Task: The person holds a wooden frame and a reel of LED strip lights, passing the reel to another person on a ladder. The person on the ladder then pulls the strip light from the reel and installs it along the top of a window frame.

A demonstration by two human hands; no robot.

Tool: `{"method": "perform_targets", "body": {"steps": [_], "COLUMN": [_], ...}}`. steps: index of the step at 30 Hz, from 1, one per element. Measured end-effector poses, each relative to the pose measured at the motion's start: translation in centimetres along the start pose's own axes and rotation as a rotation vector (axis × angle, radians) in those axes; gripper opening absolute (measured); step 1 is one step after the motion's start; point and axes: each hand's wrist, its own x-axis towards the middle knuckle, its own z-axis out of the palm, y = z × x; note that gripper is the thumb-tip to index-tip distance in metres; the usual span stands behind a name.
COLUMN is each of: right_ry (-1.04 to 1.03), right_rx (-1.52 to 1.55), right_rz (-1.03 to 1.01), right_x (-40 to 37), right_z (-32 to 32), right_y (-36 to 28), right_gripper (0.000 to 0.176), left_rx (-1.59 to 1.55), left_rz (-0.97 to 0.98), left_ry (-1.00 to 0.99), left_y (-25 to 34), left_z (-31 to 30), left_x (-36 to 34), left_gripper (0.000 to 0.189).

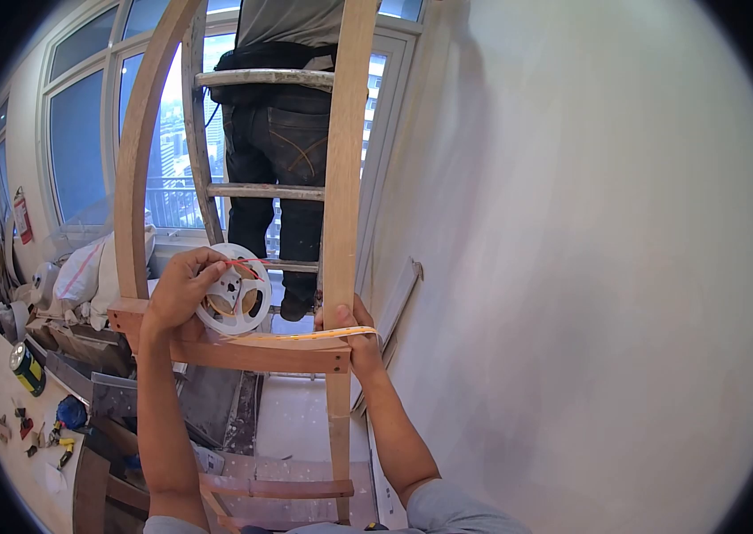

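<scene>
My left hand [182,289] is closed, pinching the edge of a white plastic reel [238,322] between thumb and fingers. Thin red wires [247,262] stick out near the thumb. A yellowish LED strip light [318,335] runs from beneath the reel across the wooden crosspiece [261,357] to my right hand [362,343]. The right hand is closed around the strip's looped end, beside the upright wooden post [345,178]. Part of its fingers is hidden behind that post.
Beyond the wooden frame, a person [274,142] stands at a ladder [265,190] by the windows. A plain wall [590,249] rises on the right. At lower left, a table [3,374] bears a can [28,369] and small tools. Boards and sacks [81,278] crowd the left side.
</scene>
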Motion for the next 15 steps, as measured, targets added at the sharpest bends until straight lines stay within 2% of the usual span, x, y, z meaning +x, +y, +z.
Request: {"method": "perform_targets", "body": {"steps": [9, 15], "right_ry": [-0.017, 0.000], "right_rx": [0.041, -0.016], "right_rz": [0.010, -0.014], "right_x": [-0.02, 0.08], "right_z": [0.04, -0.21], "right_y": [-0.19, 0.37], "right_gripper": [0.035, 0.042], "left_rx": [0.010, 0.013], "left_rz": [-0.005, -0.002], "left_ry": [0.008, 0.009], "left_y": [-0.07, 0.01], "left_z": [0.03, 0.04], "left_x": [-0.01, 0.01], "left_gripper": [0.020, 0.020]}}
